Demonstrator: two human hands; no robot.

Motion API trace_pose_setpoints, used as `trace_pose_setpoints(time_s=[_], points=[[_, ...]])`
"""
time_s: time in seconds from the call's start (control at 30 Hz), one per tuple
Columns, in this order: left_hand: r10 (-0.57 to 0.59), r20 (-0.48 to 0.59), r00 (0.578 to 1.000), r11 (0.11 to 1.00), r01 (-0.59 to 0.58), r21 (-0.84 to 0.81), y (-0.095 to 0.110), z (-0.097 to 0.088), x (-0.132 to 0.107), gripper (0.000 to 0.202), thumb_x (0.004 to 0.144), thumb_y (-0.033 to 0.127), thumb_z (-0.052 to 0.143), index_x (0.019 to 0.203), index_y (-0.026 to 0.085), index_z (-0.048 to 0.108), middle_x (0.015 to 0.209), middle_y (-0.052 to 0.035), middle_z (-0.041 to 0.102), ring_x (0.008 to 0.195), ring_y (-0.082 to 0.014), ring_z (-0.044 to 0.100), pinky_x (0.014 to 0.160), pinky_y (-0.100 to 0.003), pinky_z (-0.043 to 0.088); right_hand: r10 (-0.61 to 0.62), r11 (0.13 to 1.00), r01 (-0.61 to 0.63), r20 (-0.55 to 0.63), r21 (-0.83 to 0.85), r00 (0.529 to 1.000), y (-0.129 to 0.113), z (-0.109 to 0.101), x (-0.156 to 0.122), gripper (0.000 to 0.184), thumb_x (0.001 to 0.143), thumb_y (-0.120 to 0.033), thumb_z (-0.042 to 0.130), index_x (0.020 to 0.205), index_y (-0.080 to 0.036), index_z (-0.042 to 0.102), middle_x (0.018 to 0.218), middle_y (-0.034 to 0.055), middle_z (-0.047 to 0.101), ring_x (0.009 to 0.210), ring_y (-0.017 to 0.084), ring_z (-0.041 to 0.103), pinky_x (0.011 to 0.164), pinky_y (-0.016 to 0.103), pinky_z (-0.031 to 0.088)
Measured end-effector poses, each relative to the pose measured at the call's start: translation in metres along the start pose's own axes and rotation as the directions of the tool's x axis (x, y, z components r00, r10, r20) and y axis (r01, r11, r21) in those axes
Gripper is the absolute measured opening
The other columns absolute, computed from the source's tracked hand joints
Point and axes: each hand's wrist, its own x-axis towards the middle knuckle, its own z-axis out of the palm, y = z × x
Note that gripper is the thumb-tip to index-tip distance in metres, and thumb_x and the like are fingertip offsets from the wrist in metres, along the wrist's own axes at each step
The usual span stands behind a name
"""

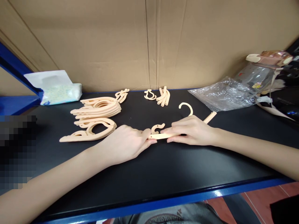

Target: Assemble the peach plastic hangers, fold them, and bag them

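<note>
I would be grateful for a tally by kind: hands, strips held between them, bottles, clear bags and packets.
Hands (left hand, right hand): 2
Pale strip: 1
Bottle: 1
Clear bag: 1
Packet: 1
Total: 6

"Where does the view look from?"

"A single camera on the person's head, over the near side of the desk [130, 183], facing forward and down."

"How near?"

"Within arm's reach: the forearms [252, 152] enter from eight and four o'clock, bringing the left hand [126, 141] and right hand [193, 130] close to the centre."

"And towards the edges?"

"Upright cardboard [105, 46] closes the view at twelve, the water bottle [257, 76] stands at two, and the person's grey shirt [163, 214] shows at six."
</note>
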Motion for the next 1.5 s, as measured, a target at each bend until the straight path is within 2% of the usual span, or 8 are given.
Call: trace_pose_setpoints(time_s=[0.27, 0.7, 0.97, 1.1, 1.27, 1.33, 1.4, 1.5], points=[[0.015, -0.075, 0.997, 0.997, -0.01, 0.074, -0.001, -0.001, -0.004, 0.027, 0.102, 0.035, 0.031, 0.1, 0.016, 0.05, 0.054, 0.0006, 0.062, 0.044, -0.0187, 0.061, 0.04, -0.026, 0.015, 0.011, 0.999, -0.012, 0.03, 0.034, 0.999, 0.001, 0.0, 0.0, 0.026, 0.096, -0.03, 0.051, 0.112, -0.016, 0.066, 0.072, 0.0, 0.065, 0.057, 0.01, 0.055, 0.056, 0.022, 0.038], [0.142, -0.219, 0.965, 0.977, -0.102, 0.185, 0.0, 0.003, -0.006, 0.034, 0.103, 0.027, 0.026, 0.126, 0.01, 0.043, 0.053, 0.0025, 0.062, 0.039, -0.0186, 0.059, 0.041, -0.029, 0.011, -0.033, 0.999, 0.032, 0.03, 0.028, 0.999, 0.001, 0.0, 0.0, 0.027, 0.097, -0.031, 0.049, 0.104, -0.012, 0.068, 0.072, 0.0022, 0.064, 0.059, 0.01, 0.056, 0.056, 0.022, 0.037], [0.203, -0.241, 0.949, 0.964, -0.15, 0.221, 0.002, 0.005, -0.005, 0.04, 0.103, 0.022, 0.018, 0.125, 0.006, 0.048, 0.05, 0.0024, 0.058, 0.035, -0.0169, 0.052, 0.041, -0.03, 0.012, -0.008, 0.996, 0.003, 0.055, 0.094, 0.998, 0.001, 0.0, -0.001, 0.027, 0.097, -0.029, 0.05, 0.111, -0.013, 0.066, 0.077, 0.003, 0.067, 0.061, 0.011, 0.057, 0.058, 0.022, 0.04], [0.154, -0.281, 0.947, 0.981, -0.113, 0.157, 0.001, 0.004, -0.004, 0.035, 0.102, 0.025, 0.027, 0.123, 0.008, 0.048, 0.053, 0.0027, 0.058, 0.04, -0.0158, 0.055, 0.04, -0.028, 0.016, 0.056, 0.987, -0.068, 0.089, 0.143, 0.994, 0.0, -0.001, 0.001, 0.024, 0.096, -0.031, 0.052, 0.102, -0.014, 0.068, 0.076, 0.0018, 0.066, 0.062, 0.01, 0.058, 0.059, 0.021, 0.04], [0.094, -0.298, 0.95, 0.995, -0.099, -0.001, -0.002, -0.002, -0.003, 0.021, 0.092, 0.02, 0.038, 0.081, 0.015, 0.055, 0.058, 0.0011, 0.054, 0.05, -0.0144, 0.054, 0.042, -0.026, 0.027, 0.099, 0.982, -0.11, 0.073, 0.152, 0.992, 0.001, 0.001, 0.003, 0.02, 0.093, -0.032, 0.057, 0.093, -0.014, 0.067, 0.071, -0.0008, 0.064, 0.058, 0.008, 0.055, 0.056, 0.02, 0.037], [0.095, -0.299, 0.95, 0.995, -0.103, -0.01, -0.002, -0.004, -0.002, 0.02, 0.086, 0.016, 0.039, 0.073, 0.016, 0.053, 0.061, -0.0009, 0.054, 0.058, -0.017, 0.054, 0.046, -0.028, 0.032, 0.106, 0.981, -0.115, 0.064, 0.155, 0.992, 0.001, 0.001, 0.002, 0.02, 0.092, -0.033, 0.058, 0.089, -0.014, 0.066, 0.068, -0.0019, 0.061, 0.056, 0.008, 0.052, 0.054, 0.02, 0.036], [0.118, -0.306, 0.945, 0.992, -0.124, -0.002, -0.003, -0.005, -0.001, 0.019, 0.085, 0.014, 0.039, 0.076, 0.015, 0.056, 0.072, -0.0049, 0.059, 0.072, -0.0215, 0.056, 0.055, -0.031, 0.042, 0.116, 0.98, -0.123, 0.055, 0.154, 0.992, 0.001, 0.002, 0.002, 0.022, 0.091, -0.033, 0.059, 0.083, -0.014, 0.064, 0.065, -0.003, 0.058, 0.053, 0.007, 0.049, 0.053, 0.019, 0.035], [0.174, -0.338, 0.925, 0.984, -0.179, 0.015, -0.004, -0.004, 0.001, 0.023, 0.089, 0.012, 0.038, 0.092, 0.012, 0.061, 0.097, -0.01, 0.064, 0.096, -0.027, 0.055, 0.085, -0.044, 0.046, 0.11, 0.985, -0.112, 0.026, 0.13, 0.994, 0.001, 0.003, 0.002, 0.026, 0.09, -0.036, 0.06, 0.076, -0.014, 0.062, 0.061, -0.004, 0.053, 0.052, 0.006, 0.045, 0.051, 0.02, 0.032]])
